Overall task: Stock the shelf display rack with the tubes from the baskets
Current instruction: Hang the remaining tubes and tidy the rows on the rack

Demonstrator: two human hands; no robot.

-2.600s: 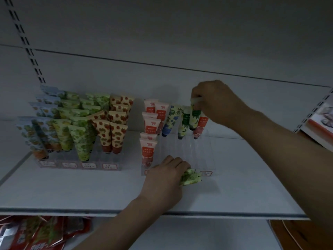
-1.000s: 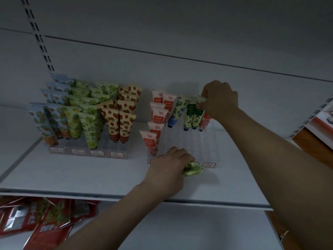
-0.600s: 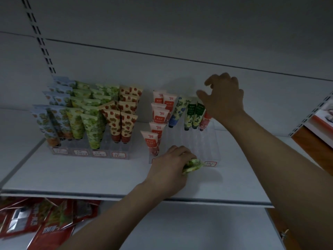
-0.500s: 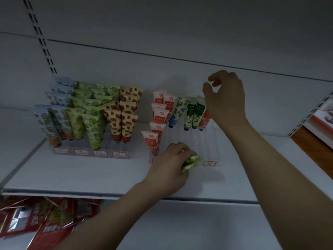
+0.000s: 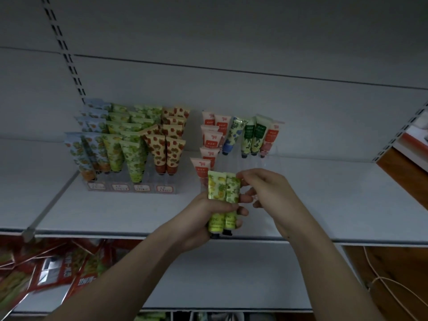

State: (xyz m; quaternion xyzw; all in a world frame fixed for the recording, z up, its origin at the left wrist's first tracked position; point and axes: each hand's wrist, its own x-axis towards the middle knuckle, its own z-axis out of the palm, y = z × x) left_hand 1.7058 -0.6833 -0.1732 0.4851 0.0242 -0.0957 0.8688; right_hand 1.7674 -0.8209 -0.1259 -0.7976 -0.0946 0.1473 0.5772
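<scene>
My left hand (image 5: 208,218) grips two yellow-green tubes (image 5: 223,198) upright, caps down, in front of the shelf. My right hand (image 5: 266,193) pinches the top corner of the right-hand tube of the pair. Behind them a clear display rack (image 5: 266,163) on the white shelf (image 5: 115,209) holds pink tubes (image 5: 209,140) in its left column and a back row with a blue-flowered tube (image 5: 234,135), two dark green tubes (image 5: 253,137) and another pink one. The rack's front rows on the right stand bare.
A second rack (image 5: 129,187) to the left is packed with blue, green and strawberry-print tubes. Red packets (image 5: 46,274) lie on the lower shelf at bottom left. A slotted upright (image 5: 64,52) runs up the back wall. A cable (image 5: 389,283) hangs at bottom right.
My right hand let go of the dark green tube in the back row and came down to the left hand. My left hand lifted its tubes off the shelf and turned them upright.
</scene>
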